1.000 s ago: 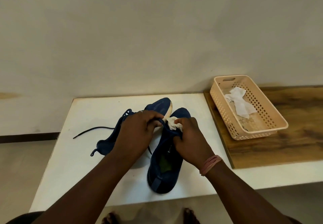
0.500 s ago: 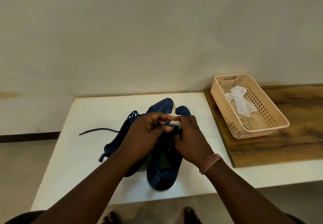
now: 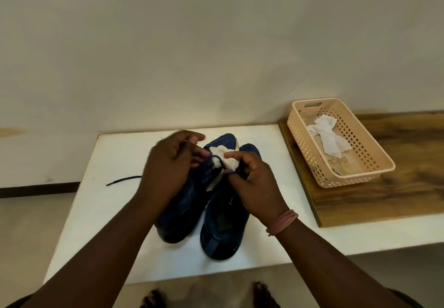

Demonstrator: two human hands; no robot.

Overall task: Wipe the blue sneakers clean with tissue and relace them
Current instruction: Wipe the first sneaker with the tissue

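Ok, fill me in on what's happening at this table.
A person is cleaning a pair of blue sneakers on the white table. The right hand pinches a crumpled tissue over the shoes, while the left hand grips the left sneaker. The right sneaker lies beside it. A loose lace trails left. More tissue lies in the basket.

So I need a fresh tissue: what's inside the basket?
A crumpled white tissue lies on the basket floor. The near wall hides the nearest strip of floor.
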